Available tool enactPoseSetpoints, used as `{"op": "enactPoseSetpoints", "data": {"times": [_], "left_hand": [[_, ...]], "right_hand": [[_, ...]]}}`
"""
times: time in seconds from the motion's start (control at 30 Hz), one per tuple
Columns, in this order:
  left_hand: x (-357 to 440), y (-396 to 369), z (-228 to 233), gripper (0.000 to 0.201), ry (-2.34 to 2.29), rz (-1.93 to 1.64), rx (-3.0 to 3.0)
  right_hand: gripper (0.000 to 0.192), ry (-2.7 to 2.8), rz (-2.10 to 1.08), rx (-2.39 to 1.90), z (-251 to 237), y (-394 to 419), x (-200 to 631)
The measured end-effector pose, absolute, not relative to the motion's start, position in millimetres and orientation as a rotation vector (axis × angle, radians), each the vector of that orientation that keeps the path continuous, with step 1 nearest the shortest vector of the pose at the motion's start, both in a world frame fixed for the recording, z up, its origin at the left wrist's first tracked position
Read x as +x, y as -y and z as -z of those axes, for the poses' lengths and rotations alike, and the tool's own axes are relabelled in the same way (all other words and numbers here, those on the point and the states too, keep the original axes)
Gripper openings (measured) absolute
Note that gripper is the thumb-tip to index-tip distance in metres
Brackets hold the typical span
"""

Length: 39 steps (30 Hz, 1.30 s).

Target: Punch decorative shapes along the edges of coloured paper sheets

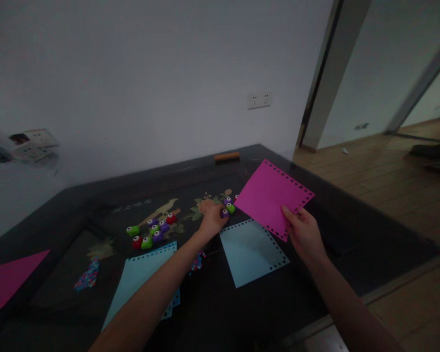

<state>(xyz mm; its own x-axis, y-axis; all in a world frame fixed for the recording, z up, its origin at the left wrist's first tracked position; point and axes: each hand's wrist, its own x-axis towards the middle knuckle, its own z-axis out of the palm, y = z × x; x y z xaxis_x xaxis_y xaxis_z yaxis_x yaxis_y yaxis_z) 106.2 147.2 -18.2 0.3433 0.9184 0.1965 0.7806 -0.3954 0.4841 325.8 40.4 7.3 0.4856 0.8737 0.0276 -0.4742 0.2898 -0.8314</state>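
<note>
My right hand (pixel 303 233) holds a magenta paper sheet (pixel 271 195) with punched holes along its edges, lifted above the dark table (pixel 370 244). My left hand (pixel 212 218) reaches across the table, its fingers on a small purple paper punch (pixel 225 213) next to a green punch (pixel 231 208) and another purple punch (pixel 227 200). A light blue punched sheet (pixel 251 250) lies flat between my hands.
Several green, red and purple punches (pixel 152 231) sit in a cluster at the left. More blue sheets (pixel 139 278) lie under my left forearm. Paper bits (pixel 88 276) form a pile. Another magenta sheet (pixel 7 278) lies far left. A brown bar (pixel 227 157) rests by the wall.
</note>
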Motion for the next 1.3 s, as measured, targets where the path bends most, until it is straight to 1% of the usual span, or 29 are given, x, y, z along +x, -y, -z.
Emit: {"op": "enactPoseSetpoints", "data": {"times": [0.07, 0.2, 0.33, 0.47, 0.63, 0.8, 0.9, 1.0, 1.03, 1.17, 1.23, 1.3], "left_hand": [[110.3, -148.2, 16.3, 0.017, -1.557, -0.572, 2.315], [116.7, -154.2, 12.7, 0.030, -1.620, -0.473, 2.308], [121.3, -159.1, 11.4, 0.030, -1.627, -0.472, 2.289], [124.4, -163.4, 12.3, 0.031, -1.618, -0.555, 2.252], [123.6, -164.6, 13.1, 0.021, -1.590, -0.749, 2.165], [109.3, -155.0, 13.5, 0.026, -1.483, -0.907, 2.049], [98.2, -142.8, 13.0, 0.025, -1.390, -0.960, 1.965], [90.2, -122.2, 8.2, 0.020, -1.274, -0.960, 1.870], [88.1, -113.0, 5.5, 0.022, -1.235, -0.945, 1.835], [79.6, -70.9, -6.0, 0.046, -1.148, -0.899, 1.706], [74.5, -53.5, -8.4, 0.044, -1.159, -0.850, 1.634], [69.3, -42.9, -7.4, 0.036, -1.167, -0.823, 1.577]], "right_hand": [[0.031, 0.542, -0.973, -0.866, -9.3, -39.0, 325.0], [0.031, 0.544, -0.981, -0.860, -11.6, -37.1, 323.7], [0.032, 0.556, -0.979, -0.876, -11.3, -37.0, 323.9], [0.032, 0.566, -0.954, -0.888, -9.6, -38.2, 324.9], [0.032, 0.501, -0.890, -0.867, -6.0, -41.1, 329.0], [0.033, 0.439, -0.859, -0.826, -4.4, -43.0, 334.4], [0.034, 0.450, -0.899, -0.845, -4.7, -42.3, 333.7], [0.032, 0.575, -0.995, -0.917, -3.7, -40.4, 330.0], [0.032, 0.634, -1.034, -0.949, -3.0, -39.7, 328.4], [0.030, 0.805, -1.158, -1.079, 0.3, -37.2, 321.4], [0.029, 0.853, -1.217, -1.149, 0.8, -35.8, 317.4], [0.030, 0.884, -1.284, -1.200, 0.7, -34.5, 313.5]]}}
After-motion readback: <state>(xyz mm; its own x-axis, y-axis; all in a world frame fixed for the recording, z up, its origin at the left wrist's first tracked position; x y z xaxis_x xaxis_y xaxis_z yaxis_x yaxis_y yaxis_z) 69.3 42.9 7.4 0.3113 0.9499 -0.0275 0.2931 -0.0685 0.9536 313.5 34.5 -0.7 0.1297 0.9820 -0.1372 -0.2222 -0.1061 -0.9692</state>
